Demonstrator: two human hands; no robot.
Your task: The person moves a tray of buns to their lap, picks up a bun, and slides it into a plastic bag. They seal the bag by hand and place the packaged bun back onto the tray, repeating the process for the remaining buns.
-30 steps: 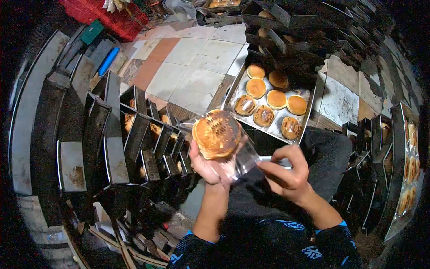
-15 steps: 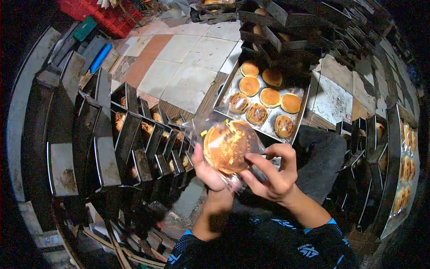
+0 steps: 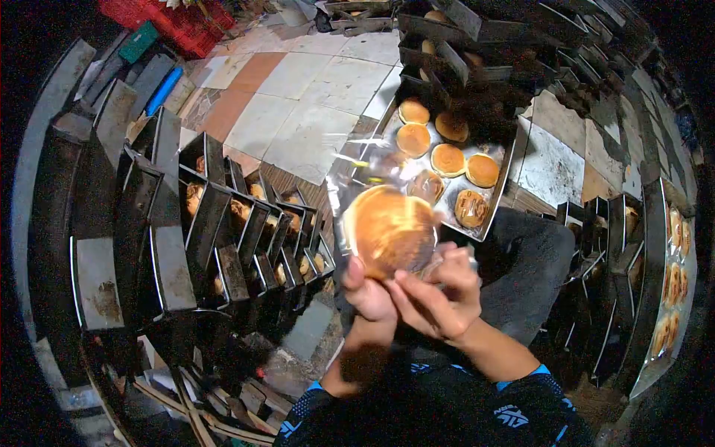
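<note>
A round browned bun [image 3: 389,232], slightly blurred by motion, lies inside a clear plastic bag [image 3: 337,195] in front of me. My left hand [image 3: 371,296] grips the bagged bun at its lower left edge, thumb on the near side. At the lower right, my right hand [image 3: 445,299] has its fingers pinched on the bag by the bun's edge; the exact grip is partly hidden. Just beyond the hands is a metal tray [image 3: 508,175] with several round buns [image 3: 448,159], some bare and some in clear wrapping, such as the wrapped bun [image 3: 471,208].
Stacked metal trays [image 3: 173,261] with buns stand at the left, and more dark stacks [image 3: 477,71] at the back right. A tray of wrapped buns [image 3: 674,276] is at far right. Behind are a red crate [image 3: 175,26] and floor tiles [image 3: 298,123]. Wood strips [image 3: 194,417] lie lower left.
Both hands have drawn together at the bun's lower edge. The bagged bun has swung so the bag's loose end points up and away, now covering part of the tray.
</note>
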